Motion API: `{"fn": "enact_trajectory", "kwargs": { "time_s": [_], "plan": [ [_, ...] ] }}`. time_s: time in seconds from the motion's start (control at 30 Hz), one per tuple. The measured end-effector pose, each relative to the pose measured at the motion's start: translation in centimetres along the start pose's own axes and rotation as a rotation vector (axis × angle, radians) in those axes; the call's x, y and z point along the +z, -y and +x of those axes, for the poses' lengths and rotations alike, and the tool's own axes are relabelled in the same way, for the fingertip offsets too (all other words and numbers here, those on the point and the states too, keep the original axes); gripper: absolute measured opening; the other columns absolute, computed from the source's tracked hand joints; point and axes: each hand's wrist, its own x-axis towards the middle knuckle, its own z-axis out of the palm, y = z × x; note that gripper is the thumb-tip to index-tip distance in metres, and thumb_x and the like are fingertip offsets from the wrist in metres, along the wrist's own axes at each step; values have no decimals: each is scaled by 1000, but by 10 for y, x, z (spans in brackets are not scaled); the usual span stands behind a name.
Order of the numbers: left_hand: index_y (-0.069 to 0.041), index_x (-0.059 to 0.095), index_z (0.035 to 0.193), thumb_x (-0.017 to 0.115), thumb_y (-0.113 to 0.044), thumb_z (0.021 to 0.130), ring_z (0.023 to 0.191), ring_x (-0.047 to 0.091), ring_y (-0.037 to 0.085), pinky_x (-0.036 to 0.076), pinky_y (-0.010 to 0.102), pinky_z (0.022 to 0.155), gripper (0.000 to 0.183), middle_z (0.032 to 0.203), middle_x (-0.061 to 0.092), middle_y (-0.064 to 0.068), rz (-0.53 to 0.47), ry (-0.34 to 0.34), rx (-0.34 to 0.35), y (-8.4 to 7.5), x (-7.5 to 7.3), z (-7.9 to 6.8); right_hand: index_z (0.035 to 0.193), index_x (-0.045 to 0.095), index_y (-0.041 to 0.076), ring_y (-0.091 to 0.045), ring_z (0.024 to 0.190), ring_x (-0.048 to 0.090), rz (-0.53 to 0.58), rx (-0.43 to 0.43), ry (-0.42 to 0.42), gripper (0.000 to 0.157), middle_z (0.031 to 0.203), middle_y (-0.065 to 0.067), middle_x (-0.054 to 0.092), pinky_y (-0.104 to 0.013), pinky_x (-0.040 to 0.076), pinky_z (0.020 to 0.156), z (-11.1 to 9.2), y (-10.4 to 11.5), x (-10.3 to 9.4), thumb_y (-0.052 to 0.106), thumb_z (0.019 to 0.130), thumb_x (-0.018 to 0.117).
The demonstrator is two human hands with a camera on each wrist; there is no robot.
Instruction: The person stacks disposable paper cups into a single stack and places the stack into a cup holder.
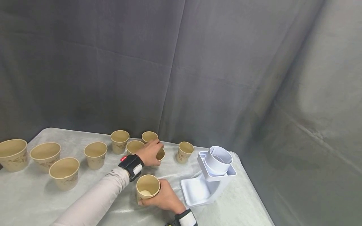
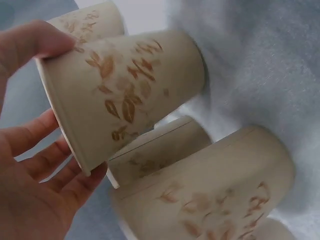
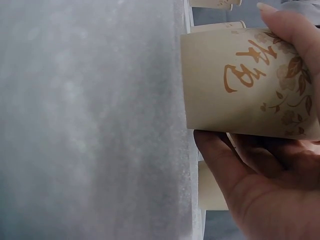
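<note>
In the head view, my left hand reaches to a small group of beige paper cups near the back of the table. Its thumb and fingers hold one paper cup about the rim, as the left wrist view shows. Neighbouring cups stand close beside that one. Nearer to me, my right hand grips another paper cup from its right side, mouth up. The right wrist view shows brown leaves and lettering on this cup, with the thumb on one side and fingers on the other.
A white plastic stand with a round holder on top is at the right. One small paper cup stands left of it. Several paper cups and wider paper bowls are spread over the table's left. A grey curtain hangs behind.
</note>
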Motion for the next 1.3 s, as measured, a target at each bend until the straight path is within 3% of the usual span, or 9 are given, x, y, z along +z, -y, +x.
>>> {"fn": "enact_trajectory", "kwargs": {
  "time_s": [0.3, 0.63, 0.73, 0.93, 1.13, 1.3],
  "plan": [
    [-4, 54, 114, 70, -32, 65, 100, 47, 26, 44, 39, 85, 59, 108, 51, 8, -16, -108, 32, -15, -31, 1, 104, 63, 21, -18, 83, 63, 31, 12, -4, 54, 93, -5, 68, -31, 51, 75, 0, 2, 1, 35, 56, 84],
    [-5, 54, 117, 67, -33, 69, 94, 43, 22, 43, 38, 79, 58, 104, 48, 6, -11, -188, 71, -34, -67, -8, 107, 63, 9, -30, 86, 62, 78, -8, 11, 53, 95, -16, 67, -40, 51, 78, 0, 26, -7, 22, 59, 83],
    [-4, 54, 118, 67, -36, 69, 94, 44, 21, 44, 37, 80, 59, 104, 48, 6, -7, -221, 86, -40, -75, -12, 107, 63, 10, -31, 86, 62, 76, -7, 10, 54, 96, -16, 66, -41, 51, 78, 1, 18, -6, 24, 59, 83],
    [-5, 56, 117, 65, -39, 70, 93, 44, 16, 45, 31, 78, 58, 103, 48, 2, 1, -284, 102, -50, -85, -23, 107, 63, 20, -20, 85, 63, 48, -7, 10, 55, 95, -6, 67, -34, 51, 77, 5, -1, -4, 34, 58, 84],
    [-10, 58, 117, 64, -41, 72, 95, 44, 13, 47, 28, 72, 55, 103, 49, -1, 3, -325, 105, -57, -89, -37, 105, 63, 25, -17, 83, 63, 31, 5, 7, 53, 94, -1, 67, -30, 51, 75, 6, -3, -6, 37, 58, 83],
    [-12, 60, 115, 65, -38, 71, 98, 44, 12, 47, 27, 74, 51, 105, 47, -1, -29, -360, 126, -59, -87, -47, 105, 63, 23, -19, 83, 63, 24, 19, 7, 53, 95, -3, 67, -30, 51, 74, 7, -1, -7, 36, 58, 83]
  ]
}}
